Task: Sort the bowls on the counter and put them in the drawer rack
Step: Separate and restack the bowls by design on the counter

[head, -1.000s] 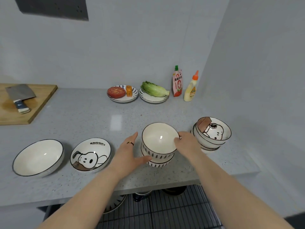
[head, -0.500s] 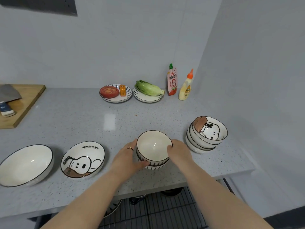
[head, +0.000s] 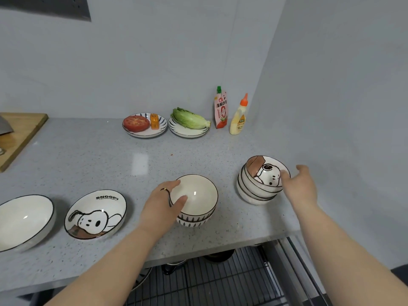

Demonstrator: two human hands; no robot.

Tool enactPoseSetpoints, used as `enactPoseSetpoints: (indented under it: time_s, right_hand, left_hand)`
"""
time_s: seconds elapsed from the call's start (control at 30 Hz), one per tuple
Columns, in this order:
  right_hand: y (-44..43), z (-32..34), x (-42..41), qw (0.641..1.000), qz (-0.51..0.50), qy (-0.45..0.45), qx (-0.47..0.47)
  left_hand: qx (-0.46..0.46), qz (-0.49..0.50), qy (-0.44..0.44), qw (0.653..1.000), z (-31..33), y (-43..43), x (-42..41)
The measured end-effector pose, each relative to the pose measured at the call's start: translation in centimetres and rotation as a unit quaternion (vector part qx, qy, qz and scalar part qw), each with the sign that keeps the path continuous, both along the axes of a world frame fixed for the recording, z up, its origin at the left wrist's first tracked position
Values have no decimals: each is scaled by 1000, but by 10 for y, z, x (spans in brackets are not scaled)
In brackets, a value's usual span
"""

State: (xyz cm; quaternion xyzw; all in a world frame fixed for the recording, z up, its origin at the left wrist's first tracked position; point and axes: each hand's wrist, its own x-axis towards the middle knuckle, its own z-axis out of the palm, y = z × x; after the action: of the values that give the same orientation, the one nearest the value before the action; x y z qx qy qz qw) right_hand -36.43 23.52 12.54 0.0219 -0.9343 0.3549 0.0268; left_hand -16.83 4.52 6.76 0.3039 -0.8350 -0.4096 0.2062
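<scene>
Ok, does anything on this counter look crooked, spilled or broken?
Only the right stack: its top Snoopy bowl sits tilted, not nested flat, right hand at its rim. The striped bowls the left hand grips nest neatly. Nothing spilled or broken.

**Domestic kitchen.** A speckled grey stone table met plain grey walls, which formed a corner at the upper right of the frame. At the back stood a plate bearing a sliced tomato and a second plate bearing lettuce. Beside them were a tomato-sauce pouch and a squeeze bottle. A wooden cutting board lay at the left edge. Ceramic tableware occupied the front:
- striped bowls stacked at centre
- cartoon-dog bowls stacked at right
- a single cartoon bowl at lower left
- a plain bowl at lower left

A wire drawer rack showed beneath the table edge.
</scene>
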Motion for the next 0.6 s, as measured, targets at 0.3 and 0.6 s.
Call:
enactPoseSetpoints:
  time_s: [0.3,0.6]
  right_hand:
    - [-5,-16,-29,990,37,-129,48]
    - [-2,-3,-29,994,16,-95,59]
  left_hand:
    - [7,44,9,999,-1,-2,10]
    - [20,52,2,998,4,-5,18]
